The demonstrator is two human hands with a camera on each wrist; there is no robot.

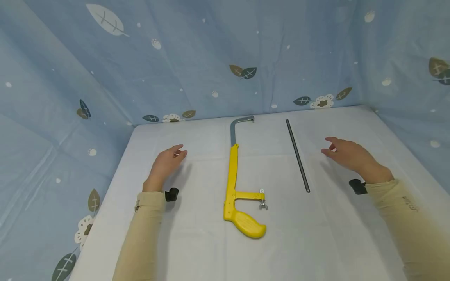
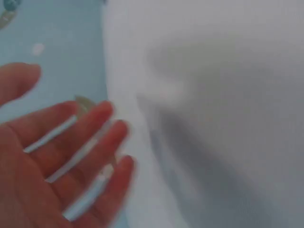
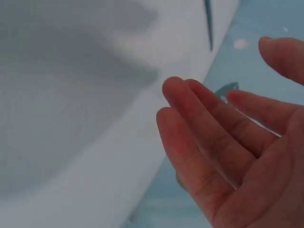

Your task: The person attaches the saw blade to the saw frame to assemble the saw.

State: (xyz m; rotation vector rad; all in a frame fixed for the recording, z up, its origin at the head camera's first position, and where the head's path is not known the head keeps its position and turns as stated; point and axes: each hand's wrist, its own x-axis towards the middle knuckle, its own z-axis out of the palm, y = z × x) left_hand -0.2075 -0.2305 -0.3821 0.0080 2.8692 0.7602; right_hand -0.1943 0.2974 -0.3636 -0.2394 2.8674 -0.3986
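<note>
In the head view a hacksaw frame [image 1: 231, 168] with a yellow body lies on the white table, its curved handle toward me and its grey metal arm at the far end. A wing nut [image 1: 263, 205] sits on its short crossbar. To its right lies a thin dark hacksaw blade [image 1: 298, 156], apart from the frame. My left hand [image 1: 166, 162] hovers left of the frame, holding nothing, its fingers spread in the left wrist view. Right of the blade my right hand [image 1: 349, 155] is raised, also with nothing in it; its fingers are relaxed in the right wrist view.
A white cloth [image 1: 197, 249] covers the table. Blue patterned fabric [image 1: 211, 47] hangs behind it and at both sides. Each wrist carries a small black camera, such as the left one [image 1: 172, 194].
</note>
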